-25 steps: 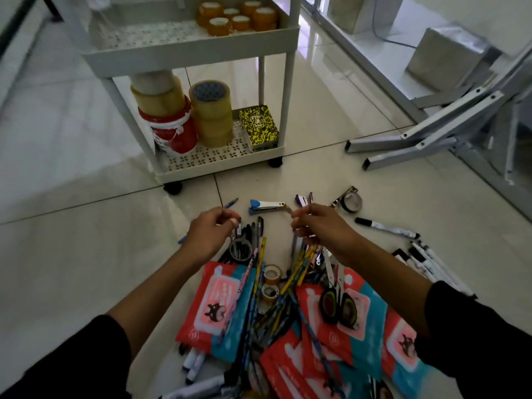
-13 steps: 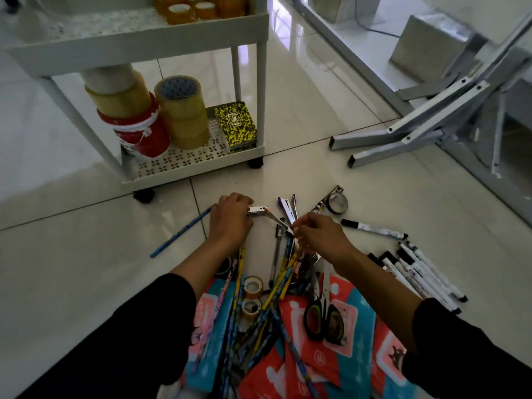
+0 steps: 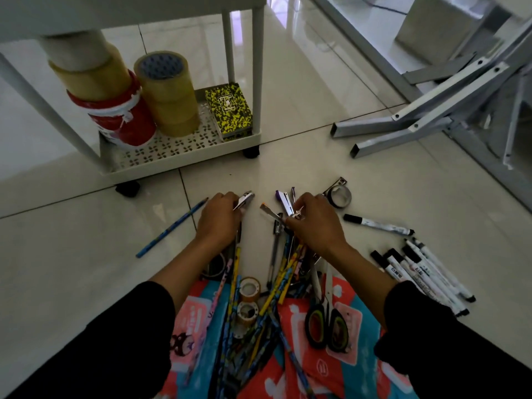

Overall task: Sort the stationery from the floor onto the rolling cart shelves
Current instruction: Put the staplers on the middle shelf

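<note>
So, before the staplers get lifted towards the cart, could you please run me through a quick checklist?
1. Left hand grips the silver metal stapler: ok.
2. Right hand grips a second silver stapler: ok, though how firmly, cannot tell.
3. Free room on the white perforated bottom cart shelf, in front of the tape rolls: ok.
4. Black-handled scissors lie apart from both hands: ok.
5. Which shelf staplers belong on: cannot tell.
</note>
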A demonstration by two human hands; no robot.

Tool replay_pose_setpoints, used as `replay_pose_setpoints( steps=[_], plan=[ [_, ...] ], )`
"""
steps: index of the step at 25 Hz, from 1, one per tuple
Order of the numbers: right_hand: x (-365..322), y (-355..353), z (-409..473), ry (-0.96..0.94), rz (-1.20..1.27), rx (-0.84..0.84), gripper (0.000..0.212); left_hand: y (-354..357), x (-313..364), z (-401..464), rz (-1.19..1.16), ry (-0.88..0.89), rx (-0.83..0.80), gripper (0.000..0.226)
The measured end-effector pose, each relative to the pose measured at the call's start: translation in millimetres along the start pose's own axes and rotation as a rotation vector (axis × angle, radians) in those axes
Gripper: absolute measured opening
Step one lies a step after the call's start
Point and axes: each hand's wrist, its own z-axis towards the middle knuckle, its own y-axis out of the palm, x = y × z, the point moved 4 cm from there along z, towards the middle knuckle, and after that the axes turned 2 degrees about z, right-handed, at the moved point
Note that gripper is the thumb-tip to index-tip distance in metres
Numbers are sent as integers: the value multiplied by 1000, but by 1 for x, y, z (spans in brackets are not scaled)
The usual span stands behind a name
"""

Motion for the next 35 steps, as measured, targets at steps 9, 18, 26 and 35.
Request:
replay_pose_setpoints(
  steps=[9,18,26,35],
  plan=[
    [-9,11,21,7,-157,4,50,-5,-17,-19,-435,-209,26,23],
    [-7,-3,26,65,168,-47,26,-10,-4,-28,-771,-351,-20,15],
    [-21,-23,8,-207,472,-86,26,-15,16,-38,-1082,-522,-204,33],
    [-54,-15,-19,-503,310,-189,48,-16,35,-51,-1381,-536,-417,34]
  ],
)
